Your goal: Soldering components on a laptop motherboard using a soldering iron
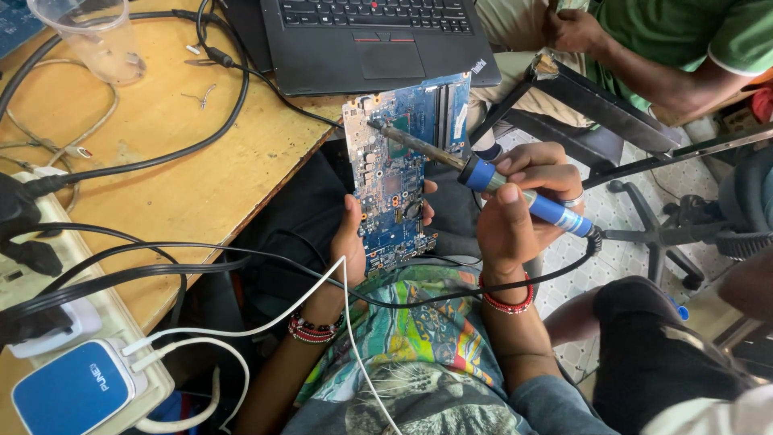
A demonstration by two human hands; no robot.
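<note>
Your right hand [515, 213] closed its grip pen-style around the blue-handled soldering iron [483, 177], steadying its tip on the board's upper edge. Your left hand [354, 242] clasped the blue circuit board [398, 173] upright over your lap, beside the table [185, 169].

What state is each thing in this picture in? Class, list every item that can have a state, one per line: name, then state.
Circuit board: upright, gripped by the left hand.
Soldering iron: held in the right hand, tip touching the board's top corner.
Laptop: open, on the wooden table.
Plastic cup: upright, looks empty.
Power strip: plugs in its sockets.
Blue-and-white charger: white cables plugged in.
</note>
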